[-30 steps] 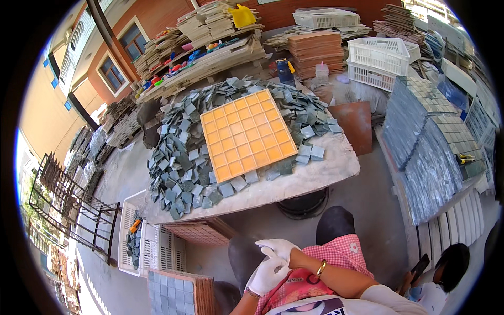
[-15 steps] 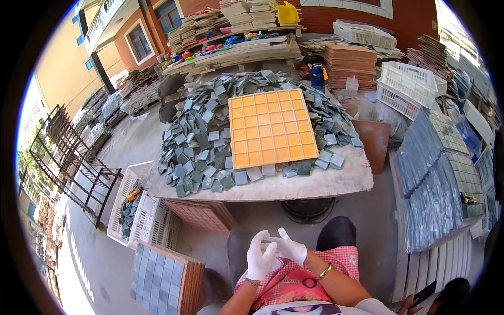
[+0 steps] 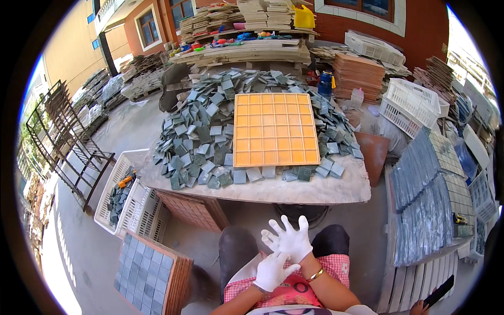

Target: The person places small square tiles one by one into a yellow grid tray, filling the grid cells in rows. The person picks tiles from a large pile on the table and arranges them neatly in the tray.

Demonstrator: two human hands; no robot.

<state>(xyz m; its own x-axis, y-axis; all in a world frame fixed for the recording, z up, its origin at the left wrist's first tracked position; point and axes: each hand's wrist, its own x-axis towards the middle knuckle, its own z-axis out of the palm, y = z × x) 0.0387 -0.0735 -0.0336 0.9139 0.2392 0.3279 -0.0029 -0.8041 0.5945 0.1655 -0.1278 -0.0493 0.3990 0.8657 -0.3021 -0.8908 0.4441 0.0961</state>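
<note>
Both my hands wear white gloves and are raised over my lap, in front of the worktable. My right hand [image 3: 292, 240] has its fingers spread and holds nothing. At its wrist, my left hand [image 3: 271, 271] closes on the right glove's cuff; its thumb sticks out, and its fingertips are partly hidden. Beyond my hands, on the white-dusted worktable [image 3: 336, 189], lies an orange tray [image 3: 275, 129] divided into square cells, all bare. Loose grey-green stone tiles [image 3: 194, 142] are heaped around it on the left, back and right.
At left are a white plastic crate [image 3: 113, 210] with tile pieces and a stack of tiled boards [image 3: 144, 273]. Wrapped tile sheets [image 3: 425, 210] are piled on a pallet at right. A person's hand [image 3: 419, 307] with a dark flat object shows at lower right.
My hands were facing each other with fingers bent. Now the right hand is spread and turned up, and the left has dropped to its wrist. The view has shifted slightly.
</note>
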